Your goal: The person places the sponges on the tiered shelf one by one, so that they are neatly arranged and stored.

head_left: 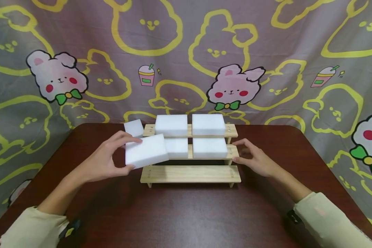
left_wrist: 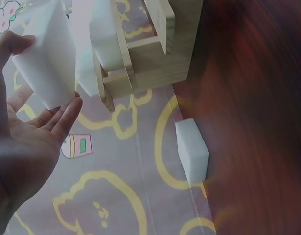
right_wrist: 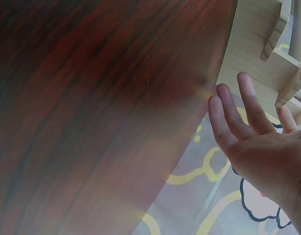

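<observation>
In the head view my left hand (head_left: 103,160) grips a white foam-like block (head_left: 147,150) by its left side, thumb below and fingers on top. The block is tilted, held in front of the left end of a three-step wooden stand (head_left: 190,174). The left wrist view shows the same block (left_wrist: 50,54) between the thumb and fingers. My right hand (head_left: 257,159) is beside the right end of the stand's middle step, fingertips right at its edge. In the right wrist view its fingers are spread and fairly straight, with nothing in them.
Two white blocks (head_left: 208,124) sit on the top step. Two more (head_left: 209,147) are on the middle step, the left one partly covered by the held block. Another white block (head_left: 134,128) stands on the dark wooden table (head_left: 186,213), behind left. A patterned curtain (head_left: 179,69) hangs behind.
</observation>
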`<state>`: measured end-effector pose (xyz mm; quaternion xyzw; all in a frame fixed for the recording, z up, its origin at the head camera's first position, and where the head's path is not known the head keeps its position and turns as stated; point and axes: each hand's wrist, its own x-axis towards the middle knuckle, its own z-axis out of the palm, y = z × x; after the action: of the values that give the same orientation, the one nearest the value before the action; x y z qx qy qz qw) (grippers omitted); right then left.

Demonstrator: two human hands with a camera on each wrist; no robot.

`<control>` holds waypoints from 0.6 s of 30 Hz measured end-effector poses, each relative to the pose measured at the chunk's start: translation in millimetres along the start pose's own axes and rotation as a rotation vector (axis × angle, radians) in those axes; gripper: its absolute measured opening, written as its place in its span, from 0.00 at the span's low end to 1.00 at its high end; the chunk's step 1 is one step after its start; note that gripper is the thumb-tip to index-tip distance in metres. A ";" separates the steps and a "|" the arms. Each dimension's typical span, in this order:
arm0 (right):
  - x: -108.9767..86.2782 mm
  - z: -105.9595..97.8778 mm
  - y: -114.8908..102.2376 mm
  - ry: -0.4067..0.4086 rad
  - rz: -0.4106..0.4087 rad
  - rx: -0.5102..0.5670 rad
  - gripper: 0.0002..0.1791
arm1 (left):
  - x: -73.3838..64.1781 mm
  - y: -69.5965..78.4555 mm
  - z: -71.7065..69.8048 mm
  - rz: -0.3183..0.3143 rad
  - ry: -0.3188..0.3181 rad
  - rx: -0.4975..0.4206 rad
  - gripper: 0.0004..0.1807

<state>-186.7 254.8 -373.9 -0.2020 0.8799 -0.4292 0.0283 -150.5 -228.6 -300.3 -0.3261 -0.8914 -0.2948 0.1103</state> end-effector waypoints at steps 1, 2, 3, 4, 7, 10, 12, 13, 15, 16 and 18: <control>0.0 0.3 0.0 0.000 0.001 0.001 0.27 | 1.5 0.5 1.1 0.008 -0.003 -0.006 0.37; -0.1 0.4 0.3 0.001 0.002 -0.002 0.27 | 2.9 0.9 2.4 0.017 -0.005 -0.012 0.36; -0.2 0.6 0.0 0.002 0.004 -0.003 0.27 | 4.3 1.3 3.5 0.025 -0.006 -0.013 0.36; -0.2 0.6 0.0 0.002 0.006 -0.004 0.27 | 5.7 1.8 4.5 0.031 -0.007 -0.015 0.36; -0.2 0.6 -0.6 0.003 0.016 -0.009 0.27 | 9.4 3.2 7.4 0.045 -0.008 -0.021 0.36; -0.2 0.1 -1.0 0.001 0.023 -0.007 0.28 | 12.4 4.9 10.4 0.056 -0.013 -0.033 0.37; -0.2 -0.2 -1.2 -0.002 0.024 -0.005 0.28 | 14.3 6.6 12.3 0.063 -0.019 -0.042 0.38; 0.0 -0.3 -1.2 -0.004 0.023 -0.003 0.28 | 15.3 7.6 13.3 0.064 -0.023 -0.046 0.38; -0.1 -0.5 -1.2 -0.005 0.025 -0.001 0.28 | 17.3 10.0 15.2 0.066 -0.032 -0.058 0.38; -0.2 -0.5 -1.0 -0.006 0.025 -0.001 0.28 | 18.2 11.3 16.2 0.067 -0.037 -0.062 0.38; -0.5 -0.5 -0.8 -0.004 0.026 -0.003 0.28 | 20.1 13.8 18.1 0.068 -0.049 -0.070 0.38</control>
<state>-186.1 254.9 -373.0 -0.1914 0.8831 -0.4269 0.0354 -156.9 -199.0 -300.8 -0.3669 -0.8714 -0.3140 0.0868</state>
